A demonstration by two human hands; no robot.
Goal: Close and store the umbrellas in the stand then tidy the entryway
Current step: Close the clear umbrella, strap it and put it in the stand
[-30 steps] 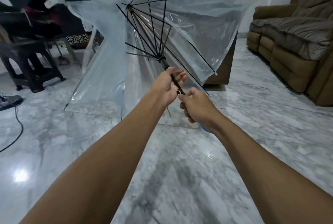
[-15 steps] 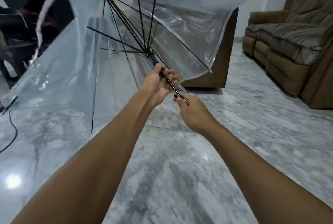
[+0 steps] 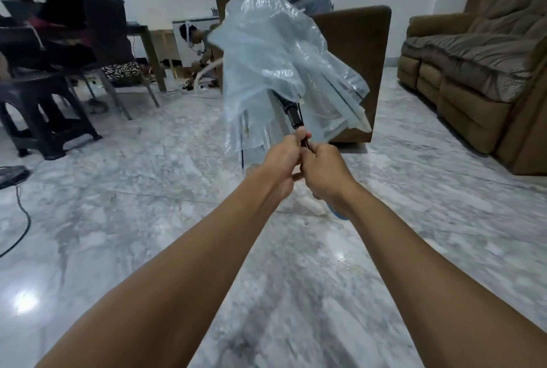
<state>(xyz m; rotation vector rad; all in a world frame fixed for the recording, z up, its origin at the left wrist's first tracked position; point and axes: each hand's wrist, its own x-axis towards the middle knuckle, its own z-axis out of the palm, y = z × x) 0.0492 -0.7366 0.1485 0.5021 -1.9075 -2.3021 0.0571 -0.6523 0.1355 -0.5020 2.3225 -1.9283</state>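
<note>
Fingers (image 3: 299,138) of both outstretched hands clasp the umbrella (image 3: 275,71) shaft.

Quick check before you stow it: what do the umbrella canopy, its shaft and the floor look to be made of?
Umbrella canopy: thin clear plastic film, glossy, going by the crinkled folds, glints and see-through look. Shaft: dark and matte, plastic or coated metal; cannot tell which. Floor: polished grey-white marble or marble-look tile, with veining, faint joints and lamp reflections.

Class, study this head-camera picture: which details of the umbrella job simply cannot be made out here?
- Umbrella handle: head view, covered by the left hand and right hand.
- Runner latch: head view, hidden behind the collapsed plastic.
- Umbrella stand: none in frame.
- Blue thing under the right wrist: mostly hidden.
</note>
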